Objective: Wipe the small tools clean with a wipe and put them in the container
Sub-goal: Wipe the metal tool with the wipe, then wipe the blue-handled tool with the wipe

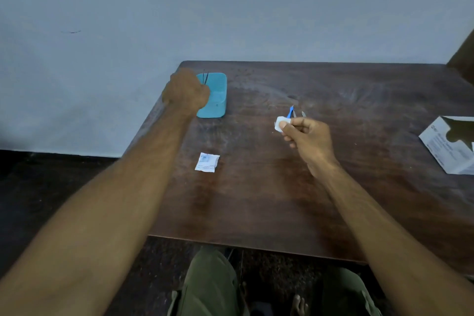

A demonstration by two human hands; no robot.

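Folded white wipe (281,122), teal container (216,100).

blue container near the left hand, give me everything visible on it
The blue container is a small turquoise tub, plastic by its look, rectangular with rounded corners, open-topped and upright. It stands on the dark wooden table near the far left corner. The left hand is at its left rim, covering that side and holding thin black tweezers that point up over the opening. Whether the hand touches the rim cannot be told.

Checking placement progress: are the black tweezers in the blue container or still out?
In. The black tweezers stand tips-up inside the blue container, with the left hand at them.
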